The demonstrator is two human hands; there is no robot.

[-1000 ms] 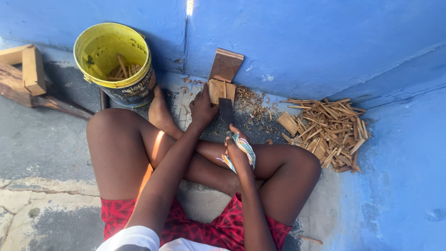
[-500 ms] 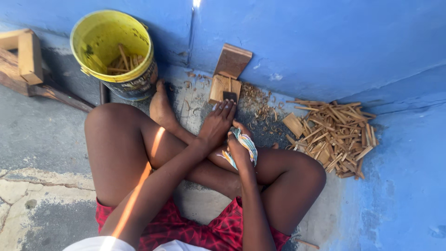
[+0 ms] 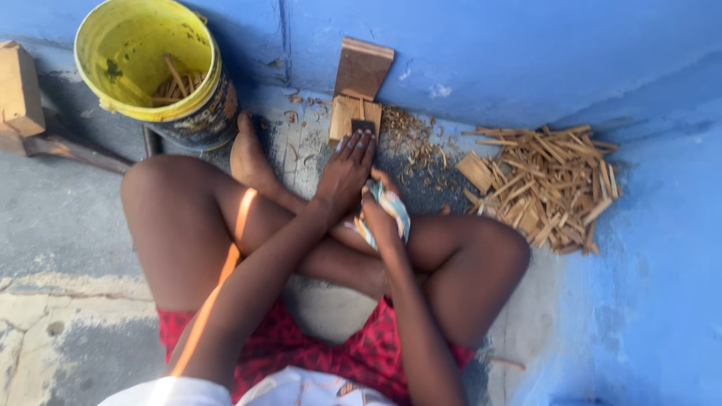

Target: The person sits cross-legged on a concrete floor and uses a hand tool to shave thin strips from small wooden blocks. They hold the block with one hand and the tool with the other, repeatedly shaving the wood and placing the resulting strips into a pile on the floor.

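I sit cross-legged on the floor against a blue wall. My left hand [image 3: 345,170] lies flat with fingers stretched toward a small wooden block [image 3: 352,119] that stands on the floor before me; a dark blade [image 3: 363,126] shows at the fingertips, on the block. My right hand [image 3: 378,213] is closed around a handle wrapped in striped cloth [image 3: 392,210], just right of the left hand. A brown board [image 3: 364,69] leans on the wall behind the block.
A yellow bucket [image 3: 120,75] holding several wood sticks stands at the upper left. A heap of split wood sticks [image 3: 549,184] lies at the right by the wall. Shavings [image 3: 414,139] litter the floor near the block. Wooden pieces [image 3: 19,86] sit at the far left.
The view has shifted closer and down. My left hand has drawn back a little from the block toward my right hand, then settled flat with its fingertips at the block.
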